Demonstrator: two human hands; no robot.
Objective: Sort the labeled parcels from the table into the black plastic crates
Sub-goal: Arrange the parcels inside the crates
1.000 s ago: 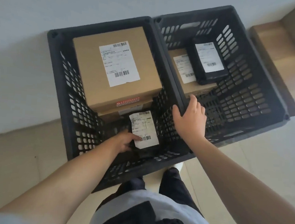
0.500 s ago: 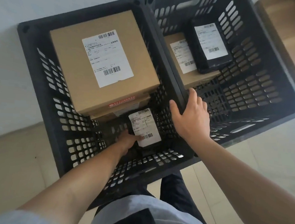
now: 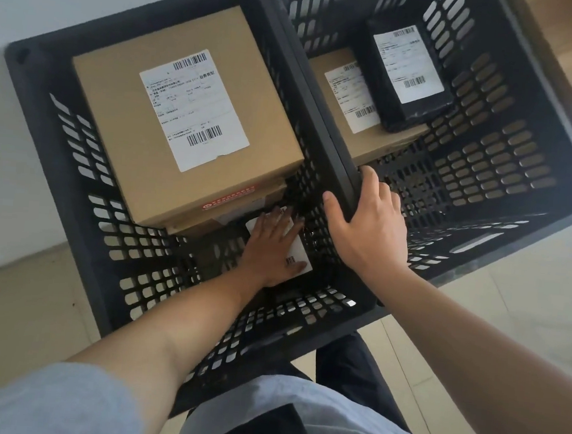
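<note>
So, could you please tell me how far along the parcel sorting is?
Done: a labelled brown cardboard box sits in the left black plastic crate; another box and a black parcel sit in the right crate. In hand: the left hand presses a small labelled parcel down. The table is out of view.

Two crates [image 3: 333, 159] side by side, stacked parcels [image 3: 186, 113] inside each.

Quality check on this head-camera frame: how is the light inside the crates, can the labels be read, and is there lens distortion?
Head view: the large box label is bright, barcodes sharp, small print not legible; the left hand and small black parcel sit dim, deep in the left crate; the right hand on the rim is evenly lit; wide-angle bending splays the right crate.
</note>
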